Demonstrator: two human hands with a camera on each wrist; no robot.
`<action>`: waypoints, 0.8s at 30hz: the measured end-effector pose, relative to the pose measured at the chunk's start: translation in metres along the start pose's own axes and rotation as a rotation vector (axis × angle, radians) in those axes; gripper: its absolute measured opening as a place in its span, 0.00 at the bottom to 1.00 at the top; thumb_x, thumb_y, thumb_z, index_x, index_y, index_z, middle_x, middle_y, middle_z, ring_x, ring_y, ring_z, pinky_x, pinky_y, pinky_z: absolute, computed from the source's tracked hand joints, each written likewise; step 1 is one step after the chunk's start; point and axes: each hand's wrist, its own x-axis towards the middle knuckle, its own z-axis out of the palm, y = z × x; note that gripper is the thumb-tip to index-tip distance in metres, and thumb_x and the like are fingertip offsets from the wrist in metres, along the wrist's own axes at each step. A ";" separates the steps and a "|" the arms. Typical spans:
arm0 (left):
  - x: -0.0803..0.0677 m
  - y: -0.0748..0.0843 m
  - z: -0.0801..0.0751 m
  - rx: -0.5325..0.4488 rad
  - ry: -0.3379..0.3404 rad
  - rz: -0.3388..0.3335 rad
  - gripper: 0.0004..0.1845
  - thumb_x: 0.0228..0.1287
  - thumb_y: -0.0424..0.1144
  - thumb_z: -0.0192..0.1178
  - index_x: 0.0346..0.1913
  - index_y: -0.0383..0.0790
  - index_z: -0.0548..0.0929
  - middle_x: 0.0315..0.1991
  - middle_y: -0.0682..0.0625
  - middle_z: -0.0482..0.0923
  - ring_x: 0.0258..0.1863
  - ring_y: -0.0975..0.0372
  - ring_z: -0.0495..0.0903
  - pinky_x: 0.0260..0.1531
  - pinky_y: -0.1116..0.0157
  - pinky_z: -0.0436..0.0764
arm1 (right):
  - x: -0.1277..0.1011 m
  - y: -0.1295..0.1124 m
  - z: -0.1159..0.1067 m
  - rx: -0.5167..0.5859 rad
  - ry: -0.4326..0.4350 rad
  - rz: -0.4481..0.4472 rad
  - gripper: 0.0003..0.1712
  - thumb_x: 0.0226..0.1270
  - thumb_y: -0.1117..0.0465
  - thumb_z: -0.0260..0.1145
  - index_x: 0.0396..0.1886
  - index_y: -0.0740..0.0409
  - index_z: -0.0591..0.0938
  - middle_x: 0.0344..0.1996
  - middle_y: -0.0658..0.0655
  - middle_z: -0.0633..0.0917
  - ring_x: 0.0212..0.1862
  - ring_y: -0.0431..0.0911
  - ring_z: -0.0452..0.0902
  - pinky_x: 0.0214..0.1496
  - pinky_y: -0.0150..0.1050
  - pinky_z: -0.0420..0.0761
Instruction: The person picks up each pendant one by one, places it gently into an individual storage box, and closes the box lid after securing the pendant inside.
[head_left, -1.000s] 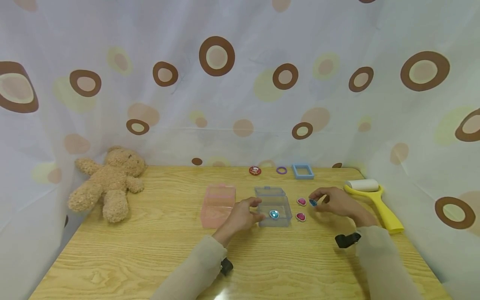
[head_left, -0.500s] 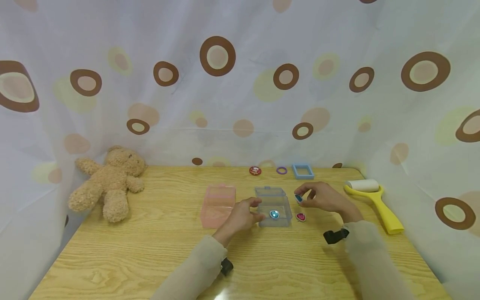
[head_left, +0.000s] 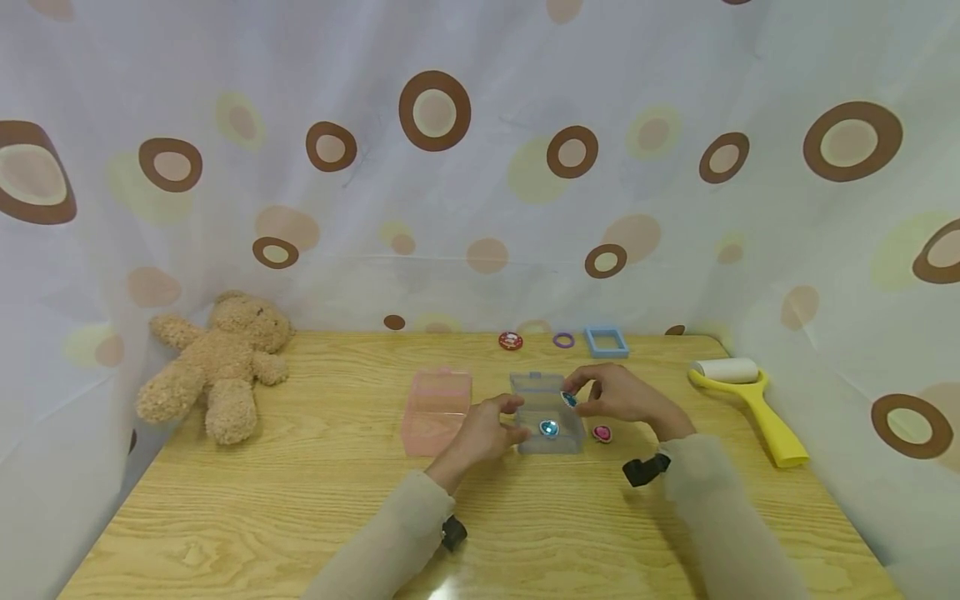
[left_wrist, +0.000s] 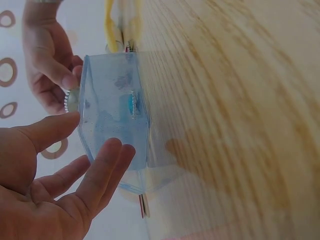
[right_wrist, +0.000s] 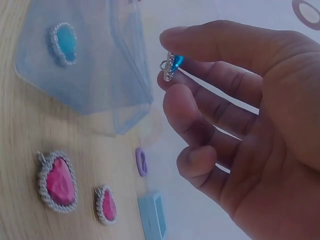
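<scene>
Right hand [head_left: 618, 398] pinching a blue gem [right_wrist: 173, 65] over the clear box [head_left: 547, 414], left hand [head_left: 483, 431], fingers relaxed, steadying its side on the surface [head_left: 300, 500]; placing step, which likely calls for lowering beside the gem inside [head_left: 549, 428].

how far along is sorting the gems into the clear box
About halfway, it seems. Done: one blue gem lies inside the clear blue box. In hand: the right hand pinches a second blue gem at the box's edge, while the left hand touches the box. Left: two pink gems lie on the table beside it.
</scene>
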 end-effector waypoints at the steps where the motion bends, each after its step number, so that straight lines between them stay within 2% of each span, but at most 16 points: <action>1: 0.000 0.000 0.000 0.000 0.000 0.001 0.27 0.63 0.36 0.69 0.64 0.37 0.77 0.62 0.37 0.78 0.51 0.48 0.86 0.51 0.55 0.85 | 0.002 -0.001 0.002 0.002 -0.005 0.001 0.18 0.62 0.61 0.71 0.53 0.54 0.84 0.48 0.53 0.86 0.33 0.42 0.80 0.38 0.36 0.82; 4: 0.000 0.000 0.000 -0.003 0.000 0.004 0.26 0.63 0.37 0.69 0.64 0.37 0.77 0.62 0.37 0.78 0.51 0.48 0.86 0.51 0.55 0.85 | 0.007 -0.001 0.007 -0.018 -0.027 -0.002 0.17 0.61 0.61 0.72 0.51 0.53 0.85 0.47 0.51 0.87 0.34 0.44 0.79 0.37 0.35 0.81; 12: 0.000 -0.001 -0.001 -0.005 -0.005 0.005 0.26 0.64 0.37 0.68 0.64 0.37 0.77 0.62 0.37 0.78 0.52 0.48 0.86 0.50 0.55 0.85 | 0.016 -0.003 0.018 -0.105 -0.078 -0.020 0.16 0.58 0.61 0.74 0.47 0.52 0.86 0.43 0.49 0.87 0.45 0.52 0.82 0.41 0.39 0.80; 17: 0.000 -0.001 -0.001 -0.006 -0.006 0.009 0.26 0.64 0.37 0.68 0.65 0.37 0.77 0.62 0.38 0.78 0.51 0.48 0.86 0.50 0.55 0.85 | 0.018 -0.008 0.023 -0.152 -0.085 -0.016 0.15 0.57 0.63 0.75 0.45 0.52 0.87 0.42 0.49 0.88 0.50 0.53 0.83 0.50 0.47 0.83; 24: 0.000 -0.001 -0.002 0.001 -0.011 0.036 0.27 0.64 0.37 0.68 0.65 0.34 0.76 0.62 0.36 0.78 0.50 0.48 0.86 0.51 0.54 0.85 | 0.019 -0.014 0.027 -0.187 -0.088 -0.008 0.15 0.57 0.64 0.75 0.45 0.53 0.87 0.42 0.50 0.88 0.50 0.52 0.83 0.52 0.50 0.83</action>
